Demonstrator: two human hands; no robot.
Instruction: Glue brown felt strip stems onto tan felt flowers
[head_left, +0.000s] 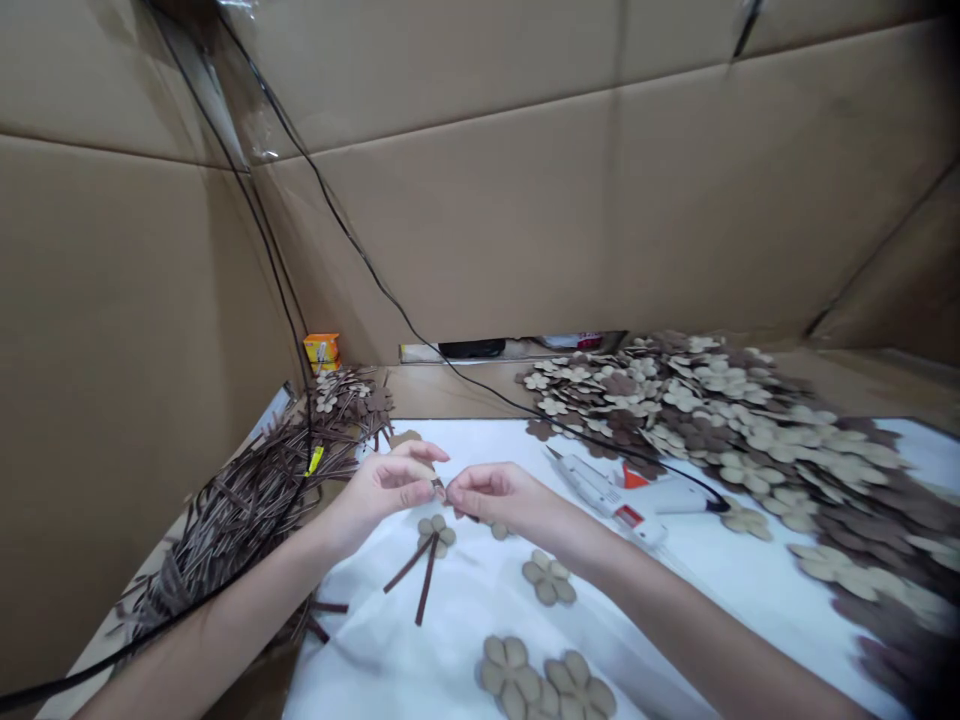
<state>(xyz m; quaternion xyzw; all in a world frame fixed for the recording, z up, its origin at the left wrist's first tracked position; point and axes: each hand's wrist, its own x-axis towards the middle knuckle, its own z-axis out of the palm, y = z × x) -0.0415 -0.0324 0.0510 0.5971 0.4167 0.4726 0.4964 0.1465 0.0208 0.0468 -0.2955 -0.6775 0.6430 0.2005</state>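
Over the middle of the white sheet [375, 640], my left hand [394, 485] and my right hand [501, 492] meet fingertip to fingertip. Both pinch a small brown strip [439, 489], mostly hidden by the fingers; a dark end shows under my right fingers. Just below lies a beige five-petal flower [445, 541] with two dark brown strips [425, 590] on it. Other beige flowers [549, 578] lie singly nearby, one partly covered by my right hand. Several overlap at the front [510, 672]. A white glue gun [596, 483] rests on its side, right of my right hand.
Brown strips [247, 520] are heaped on the left. A large pile of beige and brown flowers [720, 400] fills the right. A black cable [390, 295] hangs across to the glue gun. Cardboard walls [480, 200] enclose the table; an orange box [322, 350] stands at back left.
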